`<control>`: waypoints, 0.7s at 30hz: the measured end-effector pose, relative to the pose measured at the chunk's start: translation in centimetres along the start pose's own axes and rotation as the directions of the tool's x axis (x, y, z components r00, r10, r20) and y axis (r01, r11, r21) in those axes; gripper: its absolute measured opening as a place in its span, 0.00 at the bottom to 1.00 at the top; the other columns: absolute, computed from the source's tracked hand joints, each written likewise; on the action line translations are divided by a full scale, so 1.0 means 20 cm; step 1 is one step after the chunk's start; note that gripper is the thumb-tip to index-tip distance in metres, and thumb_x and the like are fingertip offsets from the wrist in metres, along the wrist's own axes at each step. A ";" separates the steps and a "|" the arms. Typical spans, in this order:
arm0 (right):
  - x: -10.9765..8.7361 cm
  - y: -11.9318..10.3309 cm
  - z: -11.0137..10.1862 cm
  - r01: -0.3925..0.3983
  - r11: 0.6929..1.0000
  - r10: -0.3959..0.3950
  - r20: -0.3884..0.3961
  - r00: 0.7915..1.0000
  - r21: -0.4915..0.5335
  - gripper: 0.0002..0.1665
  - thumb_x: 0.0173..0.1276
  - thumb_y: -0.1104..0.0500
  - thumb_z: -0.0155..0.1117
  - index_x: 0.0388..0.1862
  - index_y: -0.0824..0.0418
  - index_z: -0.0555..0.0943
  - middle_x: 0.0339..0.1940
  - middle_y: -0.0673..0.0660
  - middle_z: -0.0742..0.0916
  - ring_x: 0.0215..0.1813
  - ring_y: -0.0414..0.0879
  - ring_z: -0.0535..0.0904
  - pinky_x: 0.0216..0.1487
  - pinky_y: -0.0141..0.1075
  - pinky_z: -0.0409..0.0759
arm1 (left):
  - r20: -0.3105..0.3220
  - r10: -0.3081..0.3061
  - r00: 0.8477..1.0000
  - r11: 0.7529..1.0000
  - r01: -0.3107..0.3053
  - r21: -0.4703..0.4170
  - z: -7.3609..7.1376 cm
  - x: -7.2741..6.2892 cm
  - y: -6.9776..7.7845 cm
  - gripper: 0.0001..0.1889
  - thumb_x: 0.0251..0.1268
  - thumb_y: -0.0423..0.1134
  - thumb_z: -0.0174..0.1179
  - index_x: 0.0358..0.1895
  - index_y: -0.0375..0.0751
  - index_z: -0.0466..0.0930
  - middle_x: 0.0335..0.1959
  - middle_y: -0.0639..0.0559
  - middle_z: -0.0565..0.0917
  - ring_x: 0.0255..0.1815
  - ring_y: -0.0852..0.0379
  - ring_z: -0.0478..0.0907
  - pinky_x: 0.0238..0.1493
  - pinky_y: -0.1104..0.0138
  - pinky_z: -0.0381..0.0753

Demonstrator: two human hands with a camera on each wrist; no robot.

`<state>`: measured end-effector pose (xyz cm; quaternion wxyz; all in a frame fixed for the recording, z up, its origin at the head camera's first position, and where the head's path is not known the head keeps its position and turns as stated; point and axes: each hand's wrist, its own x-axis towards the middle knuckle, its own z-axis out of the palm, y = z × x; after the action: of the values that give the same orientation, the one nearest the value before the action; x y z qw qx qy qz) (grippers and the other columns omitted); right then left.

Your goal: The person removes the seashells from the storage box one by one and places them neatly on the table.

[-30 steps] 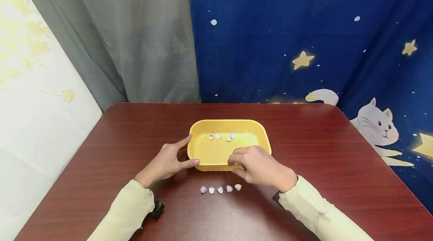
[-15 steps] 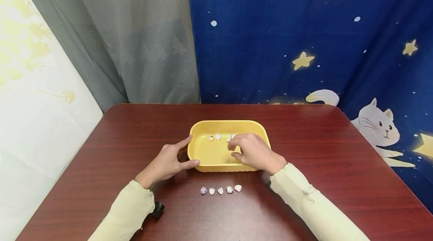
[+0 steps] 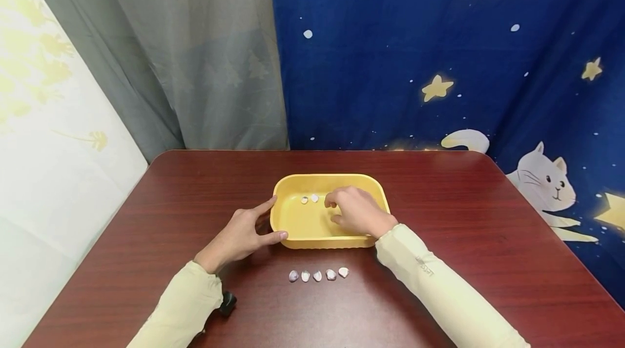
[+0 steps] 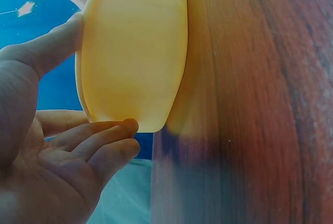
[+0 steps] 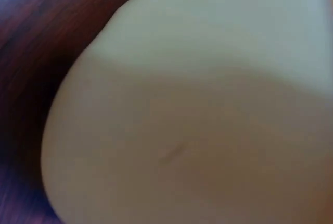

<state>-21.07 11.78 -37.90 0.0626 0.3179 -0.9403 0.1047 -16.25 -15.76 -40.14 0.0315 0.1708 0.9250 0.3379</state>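
A yellow plastic basin [image 3: 312, 238] stands on the table. My left hand [image 3: 243, 234] steadies its left end with fingers fairly straight, the thumb at the front rim and the index finger at the side; the left wrist view shows fingertips [image 4: 130, 125] against the outer wall. My right hand [image 3: 358, 211] reaches down inside the basin, fingers bent, a gap between thumb and index finger. Two small whitish shells [image 3: 314, 198] lie in the basin left of it; others under that hand are hidden. In front, several small white and purplish shells [image 3: 318, 276] form a row.
The dark red wooden table [image 3: 205, 174] carries everything. Grey and blue curtains [image 3: 351, 65] hang behind it, and a white patterned cloth [image 3: 49, 185] is at the left. In the right wrist view, a blurred sleeve [image 5: 234, 26] fills much of the picture.
My right hand has moved from the basin's front rim inward and away from me, covering the two right-hand shells inside. My left hand, the basin and the front row stay put.
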 end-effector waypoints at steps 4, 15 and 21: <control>0.04 0.01 0.03 -0.041 0.999 0.041 0.009 0.999 0.000 0.13 0.59 0.63 0.72 0.44 0.58 0.88 0.43 0.52 0.90 0.48 0.49 0.86 0.45 0.46 0.86 | 0.003 0.008 1.000 1.000 -0.008 -0.015 0.00 0.01 -0.01 0.50 0.58 0.58 0.71 0.78 0.37 0.58 0.75 0.41 0.69 0.71 0.48 0.75 0.67 0.54 0.78; 0.10 0.04 0.09 -0.068 0.997 0.071 0.086 0.994 -0.031 0.06 0.59 0.66 0.66 0.33 0.57 0.87 0.34 0.54 0.88 0.39 0.47 0.83 0.36 0.43 0.83 | -0.001 0.019 1.000 1.000 -0.019 -0.018 0.00 0.02 -0.02 0.50 0.58 0.58 0.71 0.78 0.37 0.58 0.75 0.41 0.69 0.71 0.48 0.75 0.67 0.54 0.78; 0.10 0.05 0.09 -0.039 0.999 0.041 0.099 0.994 -0.018 0.20 0.57 0.71 0.60 0.13 0.53 0.70 0.18 0.48 0.70 0.27 0.41 0.67 0.23 0.32 0.63 | -0.006 0.026 1.000 1.000 -0.026 -0.005 0.00 0.02 -0.03 0.50 0.59 0.58 0.70 0.78 0.36 0.58 0.75 0.40 0.69 0.71 0.47 0.75 0.67 0.53 0.77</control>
<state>-23.30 10.91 -39.39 0.0161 0.3033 -0.9492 0.0826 -16.88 -16.04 -40.62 0.0250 0.1816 0.9219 0.3412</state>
